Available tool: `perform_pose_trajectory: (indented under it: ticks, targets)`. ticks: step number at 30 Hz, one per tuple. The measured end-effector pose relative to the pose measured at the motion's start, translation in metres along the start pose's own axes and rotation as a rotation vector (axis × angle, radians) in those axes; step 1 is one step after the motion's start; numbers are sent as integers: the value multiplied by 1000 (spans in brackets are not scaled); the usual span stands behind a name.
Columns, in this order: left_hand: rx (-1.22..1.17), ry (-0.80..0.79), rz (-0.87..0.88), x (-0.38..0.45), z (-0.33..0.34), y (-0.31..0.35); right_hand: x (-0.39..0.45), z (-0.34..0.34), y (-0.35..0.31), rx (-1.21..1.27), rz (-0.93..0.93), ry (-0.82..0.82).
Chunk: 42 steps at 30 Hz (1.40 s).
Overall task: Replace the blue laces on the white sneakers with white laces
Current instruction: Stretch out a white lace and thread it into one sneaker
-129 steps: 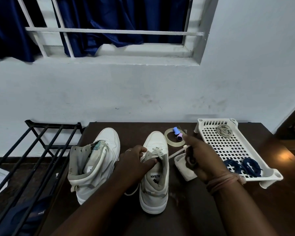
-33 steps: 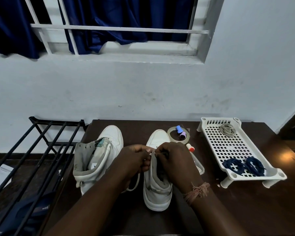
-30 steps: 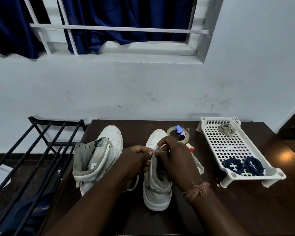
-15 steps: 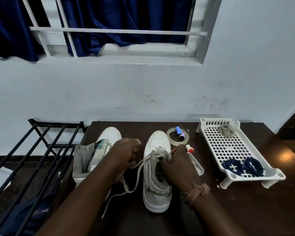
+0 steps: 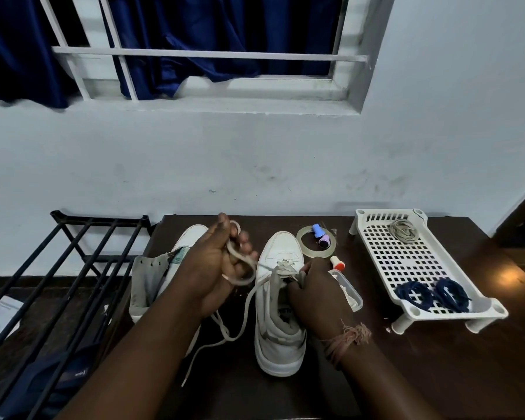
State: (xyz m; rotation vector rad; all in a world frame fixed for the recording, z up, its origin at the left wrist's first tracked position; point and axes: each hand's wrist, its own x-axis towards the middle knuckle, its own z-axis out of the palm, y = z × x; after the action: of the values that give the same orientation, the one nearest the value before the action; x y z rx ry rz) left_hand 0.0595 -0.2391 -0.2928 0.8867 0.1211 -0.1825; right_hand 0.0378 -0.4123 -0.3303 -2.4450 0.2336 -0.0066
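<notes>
Left hand [image 5: 215,268] holds looped white lace [image 5: 240,268]; right hand [image 5: 315,295] grips right sneaker [image 5: 281,328] tongue, on table [image 5: 437,374].

1. Two shoes stand side by side on the bench [image 5: 437,374]: one shoe [image 5: 281,322] at the centre, the other shoe [image 5: 164,268] at its 9 o'clock.
2. A tape ring [image 5: 315,241] lies at 1 o'clock from the centre shoe, with a small box [image 5: 350,294] at 3 o'clock, just beside it.
3. A tray [image 5: 385,259] sits farther toward 3 o'clock, with coiled laces [image 5: 431,295] in its near end and a lace bundle [image 5: 403,231] in its far end.
4. A rack [image 5: 58,268] stands at 9 o'clock, off the bench.
</notes>
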Motion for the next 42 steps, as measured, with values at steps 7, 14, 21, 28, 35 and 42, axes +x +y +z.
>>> perform_pose_trajectory:
  ticks: [7, 14, 21, 28, 35, 42]
  targets:
    - [217, 93, -299, 0, -6, 8, 2, 2, 1, -70, -35, -2]
    - [606, 83, -548, -7, -16, 7, 4, 0, 0, -106, -51, 10]
    - [1281, 86, -199, -1, -19, -32, 1, -3, -2, -43, -46, 5]
    - [1260, 178, 46, -1, -7, -11, 2, -20, -6, 158, -84, -75]
    - [666, 60, 153, -7, 11, 18, -9, -26, -28, 361, -383, 128]
    - [106, -224, 9, -16, 28, 26, -14, -12, -39, 578, -412, -106]
